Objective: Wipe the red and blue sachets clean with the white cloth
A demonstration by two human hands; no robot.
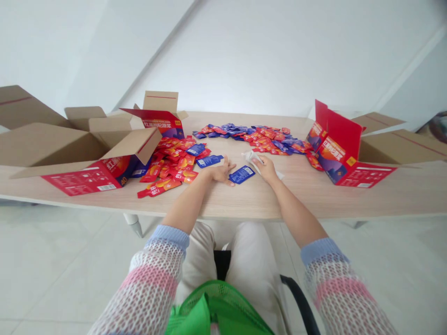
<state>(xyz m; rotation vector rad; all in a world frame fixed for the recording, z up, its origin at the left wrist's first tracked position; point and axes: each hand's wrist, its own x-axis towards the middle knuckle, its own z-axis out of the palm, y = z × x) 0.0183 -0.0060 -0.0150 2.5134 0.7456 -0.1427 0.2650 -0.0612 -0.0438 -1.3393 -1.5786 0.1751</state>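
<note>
Just beside the left hand [220, 172]: blue sachet [242, 174]

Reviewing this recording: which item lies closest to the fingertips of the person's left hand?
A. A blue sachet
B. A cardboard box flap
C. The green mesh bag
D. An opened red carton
A. The left hand rests open on the wooden tabletop, with a blue sachet lying right by its fingertips.
</note>
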